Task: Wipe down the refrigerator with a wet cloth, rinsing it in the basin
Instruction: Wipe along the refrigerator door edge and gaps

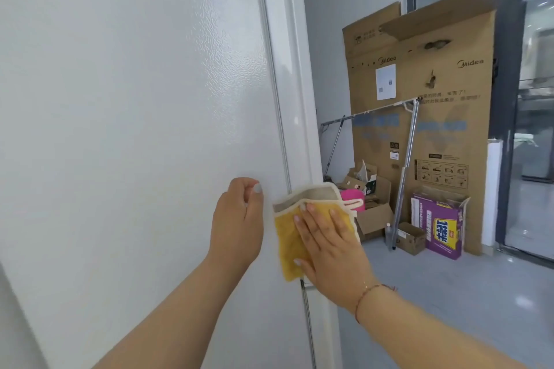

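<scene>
Wiping in hand: flat right hand (326,246) presses yellow cloth (289,244) on white refrigerator (135,129) edge, left hand (238,222) curled empty; next, likely rinsing.

A home utility corner (unpacked lately): Midea appliance carton (419,117), drying rack (374,112).

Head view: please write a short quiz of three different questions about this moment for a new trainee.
1. True or false: the right hand presses the yellow cloth with flat fingers.
2. What does the cloth touch? A) the white refrigerator edge B) the purple box C) the floor
3. Fill in: the left hand has curled fingers and holds ____.

Key: 1 true; 2 A; 3 nothing.
</scene>
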### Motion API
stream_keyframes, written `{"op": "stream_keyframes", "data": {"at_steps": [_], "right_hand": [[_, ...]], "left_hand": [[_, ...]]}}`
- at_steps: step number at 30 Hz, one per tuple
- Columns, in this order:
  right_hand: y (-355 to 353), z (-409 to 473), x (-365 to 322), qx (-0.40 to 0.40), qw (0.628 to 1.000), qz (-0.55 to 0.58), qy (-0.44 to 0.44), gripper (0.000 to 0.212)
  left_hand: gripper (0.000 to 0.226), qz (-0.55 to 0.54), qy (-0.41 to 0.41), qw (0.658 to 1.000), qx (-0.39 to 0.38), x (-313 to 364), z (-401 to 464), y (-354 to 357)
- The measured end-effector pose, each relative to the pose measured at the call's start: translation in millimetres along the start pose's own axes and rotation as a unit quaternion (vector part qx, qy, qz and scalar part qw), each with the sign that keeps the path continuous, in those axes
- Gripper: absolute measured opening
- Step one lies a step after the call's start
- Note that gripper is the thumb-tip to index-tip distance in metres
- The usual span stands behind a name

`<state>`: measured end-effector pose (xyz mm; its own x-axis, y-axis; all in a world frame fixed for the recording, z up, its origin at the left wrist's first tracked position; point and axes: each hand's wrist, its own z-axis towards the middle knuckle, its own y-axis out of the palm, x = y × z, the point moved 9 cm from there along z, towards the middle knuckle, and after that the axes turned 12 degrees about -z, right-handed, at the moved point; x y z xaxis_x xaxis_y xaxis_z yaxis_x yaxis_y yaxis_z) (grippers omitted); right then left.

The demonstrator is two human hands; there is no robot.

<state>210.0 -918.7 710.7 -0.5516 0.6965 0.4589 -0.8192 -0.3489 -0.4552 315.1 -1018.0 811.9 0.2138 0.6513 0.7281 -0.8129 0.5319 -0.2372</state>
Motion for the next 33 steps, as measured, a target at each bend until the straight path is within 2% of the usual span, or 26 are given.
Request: {"op": "stream_keyframes", "data": {"at_steps": [7,15,29,33], "right_hand": [[-23.5,69.2,41.0,0.037,0.998,-0.043,0.007,0.071],[-9.7,39.6,16.3,0.068,0.996,-0.025,0.054,0.068],[59.3,-97.8,-71.6,-0.033,0.997,-0.015,0.062,0.067],[71.6,-112.7,-84.0,-0.056,0.995,-0.027,0.08,0.067]], "left_hand": [[0.012,-0.028,0.001,0.999,0.036,-8.8,3.5,-3.2],[0.012,-0.025,-0.032,0.999,0.0,-40.4,-11.5,12.7],[0.013,-0.038,-0.1,0.993,-0.049,-107.7,-65.0,40.7],[0.017,-0.039,-0.104,0.993,-0.035,-128.8,-84.6,52.1]]}}
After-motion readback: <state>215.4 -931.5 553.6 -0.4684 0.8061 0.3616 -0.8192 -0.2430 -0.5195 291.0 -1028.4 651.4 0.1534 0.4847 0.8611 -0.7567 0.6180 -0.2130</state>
